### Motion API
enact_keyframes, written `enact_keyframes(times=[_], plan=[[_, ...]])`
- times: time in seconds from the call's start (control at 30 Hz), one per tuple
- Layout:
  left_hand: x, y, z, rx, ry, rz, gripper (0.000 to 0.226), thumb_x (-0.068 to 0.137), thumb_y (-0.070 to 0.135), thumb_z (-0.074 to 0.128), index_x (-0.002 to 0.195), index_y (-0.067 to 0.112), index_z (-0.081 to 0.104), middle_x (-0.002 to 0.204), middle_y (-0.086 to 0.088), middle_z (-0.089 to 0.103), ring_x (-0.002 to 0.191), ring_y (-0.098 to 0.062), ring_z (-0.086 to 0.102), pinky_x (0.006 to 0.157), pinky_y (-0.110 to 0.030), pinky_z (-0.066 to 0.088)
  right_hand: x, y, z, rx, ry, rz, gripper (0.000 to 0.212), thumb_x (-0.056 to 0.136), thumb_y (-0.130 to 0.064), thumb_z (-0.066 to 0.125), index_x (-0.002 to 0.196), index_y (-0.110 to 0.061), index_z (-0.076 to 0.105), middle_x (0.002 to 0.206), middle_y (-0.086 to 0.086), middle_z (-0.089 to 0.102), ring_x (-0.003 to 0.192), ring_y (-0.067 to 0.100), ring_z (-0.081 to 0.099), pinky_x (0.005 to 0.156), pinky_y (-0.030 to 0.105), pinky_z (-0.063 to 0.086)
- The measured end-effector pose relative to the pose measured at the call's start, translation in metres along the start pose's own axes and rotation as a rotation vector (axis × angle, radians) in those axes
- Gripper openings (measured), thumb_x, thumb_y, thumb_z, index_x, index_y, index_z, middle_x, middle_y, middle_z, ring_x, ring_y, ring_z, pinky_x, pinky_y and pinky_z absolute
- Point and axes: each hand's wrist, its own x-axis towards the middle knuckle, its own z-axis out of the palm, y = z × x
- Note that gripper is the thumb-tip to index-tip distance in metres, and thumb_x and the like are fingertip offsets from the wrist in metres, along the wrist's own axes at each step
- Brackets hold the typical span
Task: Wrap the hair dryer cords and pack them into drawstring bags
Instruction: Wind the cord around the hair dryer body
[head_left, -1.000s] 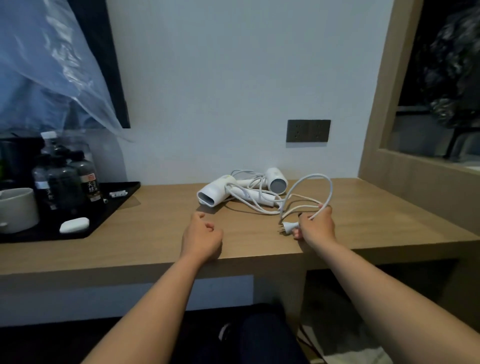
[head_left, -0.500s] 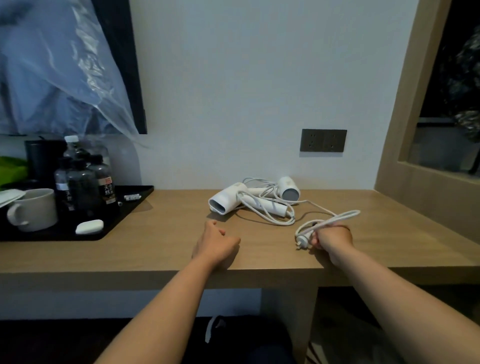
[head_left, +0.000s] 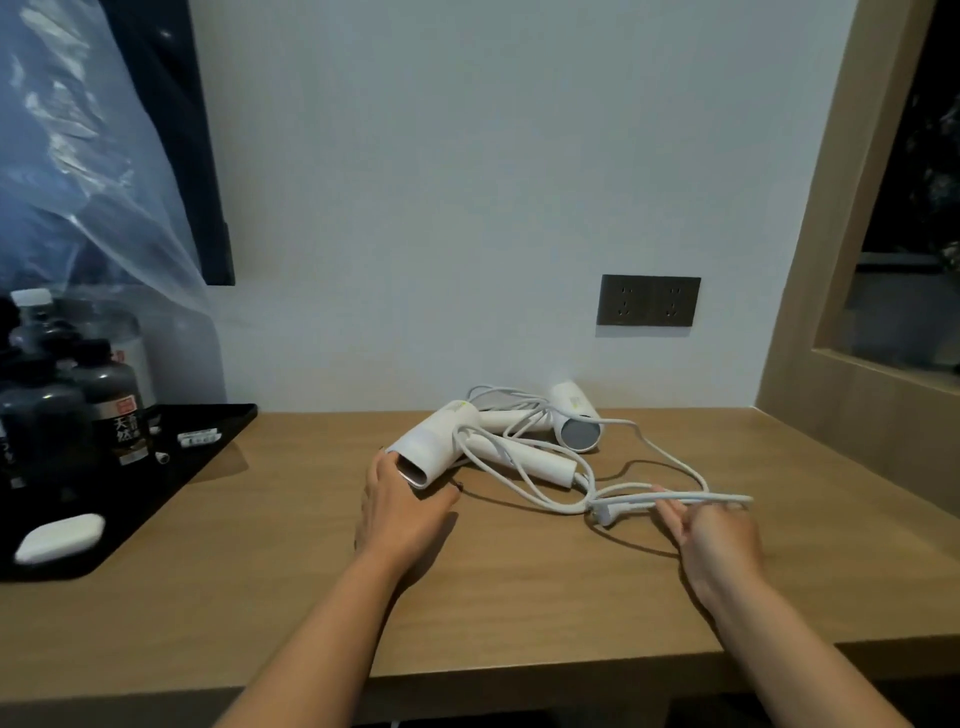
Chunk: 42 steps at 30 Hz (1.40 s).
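The left hand (head_left: 400, 512) has its fingers spread and loosely straight, fingertips touching the nozzle end of the nearer white hair dryer (head_left: 441, 447) on the desk (head_left: 291, 582). The right hand (head_left: 714, 540) has its fingers apart and nearly straight, with a folded length of white cord (head_left: 675, 500) lying across them, its plug (head_left: 605, 515) just to their left. A second hair dryer (head_left: 574, 421) lies behind, cords tangled between both. A black tray (head_left: 171, 483) with bottles sits far left.
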Motion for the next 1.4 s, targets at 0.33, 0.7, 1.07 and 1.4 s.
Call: enact_keyframes(times=[0.33,0.7,1.07,1.4], plan=[[0.025,0.004,0.007,-0.083,0.137,0.077,0.080,0.074,0.041,0.074,0.135,0.027,0.025,0.132,0.003,0.047,0.116,-0.023,0.051,0.092,-0.040,0.042,-0.019,-0.003,0.023,-0.785,-0.473,-0.438,0.079,0.098,0.003,0.037,0.150,-0.045,0.002,0.150,-0.013,0.028,0.140,0.009,0.029,0.089,0.020,0.045],[0.050,0.001,-0.006,-0.312,-0.014,-0.165,0.043,0.062,0.058,0.071,0.096,0.031,0.064,0.093,0.003,0.068,0.081,-0.023,0.068,0.073,-0.048,0.059,-0.004,0.038,0.112,-1.504,-0.634,-0.796,0.079,0.077,-0.070,0.053,0.146,-0.043,0.025,0.160,-0.007,0.004,0.147,0.021,0.004,0.117,0.059,0.000],[0.105,0.015,-0.023,-0.258,-0.548,-0.437,0.075,0.051,0.060,0.085,0.109,0.017,0.069,0.101,-0.006,0.075,0.098,-0.022,0.070,0.092,-0.038,0.054,0.050,0.084,0.137,-1.436,-0.615,-1.031,0.070,0.072,-0.042,0.059,0.139,-0.034,0.042,0.134,-0.003,0.050,0.119,0.026,0.049,0.097,0.039,0.037],[0.085,0.022,-0.010,-0.393,-0.563,-0.354,0.040,0.064,0.021,0.077,0.098,0.006,0.063,0.080,-0.014,0.071,0.076,-0.029,0.064,0.073,-0.036,0.051,0.058,0.061,0.137,-0.921,-0.659,-1.131,0.067,0.071,0.012,0.067,0.128,-0.020,0.054,0.117,-0.007,0.055,0.102,0.007,0.055,0.087,0.015,0.049]])
